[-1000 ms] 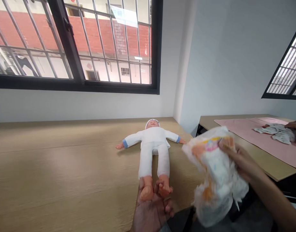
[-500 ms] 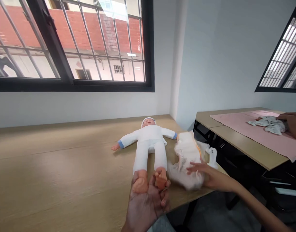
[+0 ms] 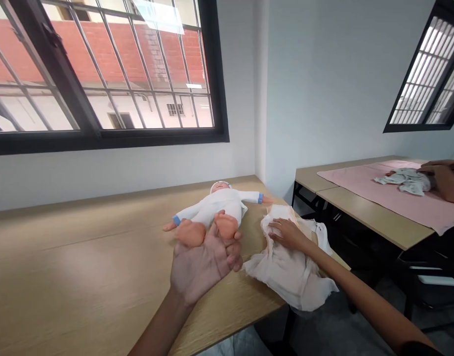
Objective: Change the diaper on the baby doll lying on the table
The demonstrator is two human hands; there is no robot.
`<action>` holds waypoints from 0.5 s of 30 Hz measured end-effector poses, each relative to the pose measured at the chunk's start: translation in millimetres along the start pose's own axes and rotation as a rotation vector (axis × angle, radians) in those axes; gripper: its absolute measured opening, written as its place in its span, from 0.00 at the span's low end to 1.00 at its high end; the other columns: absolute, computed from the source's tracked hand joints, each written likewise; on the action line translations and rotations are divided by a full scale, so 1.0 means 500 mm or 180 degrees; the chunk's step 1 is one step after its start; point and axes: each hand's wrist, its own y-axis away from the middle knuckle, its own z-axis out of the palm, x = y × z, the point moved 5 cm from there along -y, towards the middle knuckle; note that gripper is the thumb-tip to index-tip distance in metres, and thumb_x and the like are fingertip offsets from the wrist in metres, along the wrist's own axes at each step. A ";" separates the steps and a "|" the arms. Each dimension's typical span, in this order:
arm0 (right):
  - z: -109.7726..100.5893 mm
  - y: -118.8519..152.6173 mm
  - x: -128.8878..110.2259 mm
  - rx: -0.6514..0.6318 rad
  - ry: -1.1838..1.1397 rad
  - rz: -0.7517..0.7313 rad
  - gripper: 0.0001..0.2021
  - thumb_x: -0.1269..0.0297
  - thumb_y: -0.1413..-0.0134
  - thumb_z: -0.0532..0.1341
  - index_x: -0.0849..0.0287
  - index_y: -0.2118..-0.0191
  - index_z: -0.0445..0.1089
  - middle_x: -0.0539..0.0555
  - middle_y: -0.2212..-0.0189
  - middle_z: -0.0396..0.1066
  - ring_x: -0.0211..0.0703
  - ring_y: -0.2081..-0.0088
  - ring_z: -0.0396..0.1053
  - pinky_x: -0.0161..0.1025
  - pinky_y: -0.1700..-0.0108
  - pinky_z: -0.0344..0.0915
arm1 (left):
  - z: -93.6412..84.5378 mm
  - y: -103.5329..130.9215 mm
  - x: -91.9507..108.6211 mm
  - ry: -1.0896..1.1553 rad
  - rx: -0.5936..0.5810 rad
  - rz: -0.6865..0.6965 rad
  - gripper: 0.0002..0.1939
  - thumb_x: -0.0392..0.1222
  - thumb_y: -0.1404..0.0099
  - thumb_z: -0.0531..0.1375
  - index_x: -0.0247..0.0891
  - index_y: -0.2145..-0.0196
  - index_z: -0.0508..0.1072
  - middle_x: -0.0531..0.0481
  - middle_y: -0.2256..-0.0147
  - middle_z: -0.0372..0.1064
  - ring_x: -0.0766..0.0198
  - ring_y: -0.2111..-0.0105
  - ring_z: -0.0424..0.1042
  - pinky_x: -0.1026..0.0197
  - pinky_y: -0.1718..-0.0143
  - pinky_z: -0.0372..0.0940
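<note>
A baby doll (image 3: pixel 222 203) in white clothes with blue cuffs lies on its back on the wooden table, head toward the wall. My left hand (image 3: pixel 204 259), palm up, holds the doll by its ankles; a finger shows between the two bare feet. The legs are raised and bent back toward the belly. To the right, my right hand (image 3: pixel 289 234) rests with fingers spread on an unfolded white diaper (image 3: pixel 286 269). The diaper's near end hangs over the table edge. Beyond my forearm lies a white cloth item (image 3: pixel 323 237) with small dark marks.
The wooden table (image 3: pixel 82 267) stands against the wall below a barred window (image 3: pixel 138 69). Across a gap on the right, another table bears a pink cloth (image 3: pixel 371 193) and a clothed doll (image 3: pixel 406 179), with another person's hands (image 3: pixel 441 173) at it.
My left hand has lifted the doll's feet up and toward its body, bending the legs. My right hand has moved up the diaper, which now lies spread out flatter. The view has shifted slightly.
</note>
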 end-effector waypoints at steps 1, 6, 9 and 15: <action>0.006 -0.013 -0.013 0.0028 0.0033 -0.0069 0.23 0.52 0.38 0.51 0.54 0.41 0.62 0.60 0.39 0.59 0.56 0.38 0.55 0.62 0.38 0.47 | 0.004 -0.003 0.006 -0.0044 0.0000 0.0019 0.12 0.48 0.39 0.52 0.41 0.62 0.65 0.48 0.68 0.64 0.61 0.75 0.64 0.58 0.72 0.60; -0.021 -0.054 -0.084 0.0381 0.0291 -0.0578 0.23 0.62 0.37 0.47 0.55 0.38 0.57 0.57 0.35 0.51 0.52 0.35 0.49 0.61 0.36 0.39 | 0.009 -0.003 0.013 -0.0088 0.0044 0.0101 0.12 0.47 0.40 0.52 0.42 0.59 0.64 0.49 0.67 0.63 0.62 0.75 0.63 0.58 0.71 0.60; -0.047 -0.043 -0.063 0.0631 0.0371 -0.0467 0.22 0.63 0.37 0.45 0.57 0.41 0.61 0.59 0.37 0.55 0.50 0.36 0.52 0.57 0.35 0.39 | 0.009 -0.002 0.005 -0.0131 -0.0012 0.0044 0.14 0.50 0.40 0.52 0.41 0.59 0.64 0.48 0.67 0.63 0.61 0.75 0.63 0.57 0.72 0.60; -0.024 0.014 0.040 -0.0167 0.0174 -0.0121 0.28 0.43 0.42 0.51 0.51 0.40 0.62 0.60 0.38 0.56 0.57 0.36 0.52 0.60 0.37 0.45 | 0.014 -0.005 0.000 -0.0144 -0.0025 0.0014 0.15 0.50 0.41 0.53 0.41 0.59 0.63 0.48 0.68 0.63 0.61 0.76 0.63 0.57 0.73 0.59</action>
